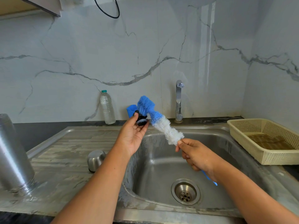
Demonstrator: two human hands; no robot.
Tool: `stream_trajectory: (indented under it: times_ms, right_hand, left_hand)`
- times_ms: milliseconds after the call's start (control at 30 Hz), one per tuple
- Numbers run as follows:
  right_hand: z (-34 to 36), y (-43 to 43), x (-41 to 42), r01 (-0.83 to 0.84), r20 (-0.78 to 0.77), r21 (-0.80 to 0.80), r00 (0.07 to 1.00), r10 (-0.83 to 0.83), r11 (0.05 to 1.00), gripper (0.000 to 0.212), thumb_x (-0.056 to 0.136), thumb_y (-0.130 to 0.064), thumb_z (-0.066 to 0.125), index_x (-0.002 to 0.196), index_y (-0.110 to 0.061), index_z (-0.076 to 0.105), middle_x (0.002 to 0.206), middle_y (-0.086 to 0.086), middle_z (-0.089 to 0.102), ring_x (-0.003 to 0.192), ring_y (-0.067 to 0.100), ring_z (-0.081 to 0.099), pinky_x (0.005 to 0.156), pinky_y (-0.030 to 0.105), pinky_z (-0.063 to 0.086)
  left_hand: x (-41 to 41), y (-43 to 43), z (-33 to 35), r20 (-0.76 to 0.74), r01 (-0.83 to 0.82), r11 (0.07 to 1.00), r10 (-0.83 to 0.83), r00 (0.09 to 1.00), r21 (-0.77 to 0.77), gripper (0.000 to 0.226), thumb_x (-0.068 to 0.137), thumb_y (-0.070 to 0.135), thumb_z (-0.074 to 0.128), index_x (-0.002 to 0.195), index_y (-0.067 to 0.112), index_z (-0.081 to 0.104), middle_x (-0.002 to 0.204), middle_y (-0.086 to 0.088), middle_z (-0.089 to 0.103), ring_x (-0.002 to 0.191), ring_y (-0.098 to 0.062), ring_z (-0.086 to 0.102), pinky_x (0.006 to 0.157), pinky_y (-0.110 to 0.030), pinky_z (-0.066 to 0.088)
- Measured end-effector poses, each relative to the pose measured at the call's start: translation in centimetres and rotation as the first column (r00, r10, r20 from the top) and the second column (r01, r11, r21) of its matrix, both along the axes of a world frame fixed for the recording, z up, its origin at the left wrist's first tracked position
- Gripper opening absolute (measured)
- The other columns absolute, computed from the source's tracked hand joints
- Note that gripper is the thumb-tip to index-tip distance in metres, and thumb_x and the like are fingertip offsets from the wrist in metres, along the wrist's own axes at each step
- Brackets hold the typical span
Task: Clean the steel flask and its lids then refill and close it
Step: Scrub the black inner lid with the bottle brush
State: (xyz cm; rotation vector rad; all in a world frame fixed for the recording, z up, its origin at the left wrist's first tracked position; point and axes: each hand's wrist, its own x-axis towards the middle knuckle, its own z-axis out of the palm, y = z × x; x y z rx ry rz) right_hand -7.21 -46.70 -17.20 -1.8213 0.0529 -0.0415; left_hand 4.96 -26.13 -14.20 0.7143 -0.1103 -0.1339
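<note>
over the kitchen sink, i watch the black inner stopper lid held up at the fingertips of the left hand. the thumb pinches it from 9 o'clock and curled fingers clamp it from 5 o'clock, so the stopper sits at 12 o'clock of the palm and clear of it. i judge it is held this way to leave its rim and top bare for scrubbing.

the blue tip of the bottle brush bends over the stopper from 1 o'clock and touches it. its white bristles run down toward 4 o'clock into the right hand, which is wrapped tight on the handle just below the bristles, with the blue handle end poking out behind the wrist. gripping that close likely gives firmer control of the floppy head.

both are raised above the sink basin, probably so drips fall toward the drain.

the steel flask stands mouth down well apart at 8 o'clock on the drainboard, and the steel cup lid sits upturned at 7 o'clock, both apparently draining.

behind, a plastic water bottle stands at 10 o'clock, a blue holder just beside the stopper, and the tap at 2 o'clock. i cannot see water running from it. a cream basket rests at 3 o'clock.
</note>
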Motion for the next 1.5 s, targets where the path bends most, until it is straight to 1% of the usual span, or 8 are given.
stream_trajectory:
  times_ms: [200, 333, 500, 633, 767, 967, 1267, 1500]
  right_hand:
    - [-0.1, -0.3, -0.1, -0.013, -0.01, -0.073, 1.0, 0.013, 0.997, 0.036, 0.106, -0.041, 0.046, 0.085, -0.021, 0.067, 0.061, -0.005, 0.038, 0.049, 0.011, 0.022, 0.048, 0.028, 0.016]
    - [-0.1, 0.1, 0.2, 0.02, 0.015, -0.111, 1.0, -0.018, 0.994, 0.036, 0.106, -0.041, 0.044, 0.088, -0.02, 0.066, 0.061, -0.005, 0.039, 0.049, 0.01, 0.024, 0.045, 0.026, 0.02]
    - [-0.2, -0.7, 0.0, 0.041, 0.017, -0.132, 0.999, -0.039, 0.99, 0.036, 0.106, -0.042, 0.044, 0.088, -0.02, 0.067, 0.062, -0.006, 0.039, 0.048, 0.01, 0.025, 0.044, 0.025, 0.021]
    - [-0.1, -0.4, 0.3, 0.058, 0.017, -0.134, 0.998, -0.057, 0.989, 0.036, 0.106, -0.042, 0.043, 0.091, -0.019, 0.066, 0.062, -0.006, 0.04, 0.048, 0.009, 0.026, 0.043, 0.025, 0.023]
    - [-0.1, -0.7, -0.1, 0.037, 0.003, -0.117, 0.999, -0.037, 0.992, 0.036, 0.106, -0.042, 0.043, 0.092, -0.018, 0.066, 0.062, -0.005, 0.04, 0.05, 0.011, 0.025, 0.045, 0.026, 0.02]
    - [-0.1, -0.2, 0.2, 0.048, 0.012, -0.073, 0.999, -0.048, 0.996, 0.036, 0.106, -0.041, 0.043, 0.095, -0.015, 0.065, 0.062, -0.004, 0.039, 0.051, 0.011, 0.024, 0.046, 0.028, 0.019]
    - [-0.3, 0.2, 0.5, 0.038, 0.021, -0.136, 0.999, -0.036, 0.99, 0.037, 0.106, -0.043, 0.043, 0.09, -0.018, 0.065, 0.061, -0.006, 0.04, 0.048, 0.01, 0.025, 0.042, 0.025, 0.021]
    - [-0.1, 0.7, 0.3, -0.017, -0.029, -0.081, 0.999, 0.015, 0.997, 0.035, 0.108, -0.036, 0.042, 0.089, -0.014, 0.061, 0.059, -0.005, 0.034, 0.05, 0.011, 0.024, 0.048, 0.027, 0.018]
  left_hand:
    - [0.8, 0.7, -0.1, 0.039, -0.062, 0.996, 0.065, 0.997, -0.069, 0.038, 0.102, 0.02, 0.063, 0.133, -0.001, 0.059, 0.127, -0.019, 0.071, 0.117, -0.029, 0.071, 0.093, -0.038, 0.062]
    - [-0.2, 0.1, -0.5, 0.077, 0.028, 0.995, -0.035, 0.996, 0.095, 0.028, 0.102, 0.018, 0.062, 0.125, 0.002, 0.063, 0.12, -0.018, 0.074, 0.111, -0.027, 0.073, 0.087, -0.034, 0.062]
    - [0.7, 1.2, -0.1, 0.047, -0.054, 0.998, 0.055, 0.997, -0.03, 0.038, 0.098, 0.016, 0.066, 0.131, -0.001, 0.06, 0.134, -0.023, 0.066, 0.121, -0.033, 0.068, 0.093, -0.038, 0.062]
    - [-0.7, 0.2, 0.0, 0.071, 0.054, 0.995, -0.06, 0.996, 0.083, 0.031, 0.098, 0.013, 0.064, 0.126, 0.0, 0.061, 0.129, -0.024, 0.068, 0.118, -0.032, 0.07, 0.094, -0.038, 0.061]
    - [-0.2, 0.8, 0.4, 0.048, -0.005, 0.999, 0.007, 0.999, -0.042, 0.047, 0.09, 0.015, 0.07, 0.133, -0.001, 0.058, 0.134, -0.026, 0.065, 0.119, -0.034, 0.069, 0.095, -0.04, 0.061]
    - [-1.3, -0.2, 0.3, 0.011, 0.107, 0.994, -0.107, 0.994, 0.015, 0.032, 0.103, 0.015, 0.061, 0.128, -0.004, 0.059, 0.108, -0.024, 0.075, 0.1, -0.029, 0.077, 0.089, -0.04, 0.063]
    - [-0.3, -0.3, 0.2, 0.02, -0.012, 1.0, 0.012, 1.0, -0.016, 0.056, 0.088, 0.025, 0.073, 0.133, -0.005, 0.059, 0.135, -0.025, 0.065, 0.119, -0.031, 0.07, 0.096, -0.04, 0.06]
    - [0.4, 0.0, 0.3, -0.054, -0.084, 0.987, 0.077, 0.996, -0.135, 0.04, 0.099, 0.028, 0.064, 0.125, -0.002, 0.062, 0.127, -0.021, 0.068, 0.119, -0.031, 0.067, 0.088, -0.039, 0.064]
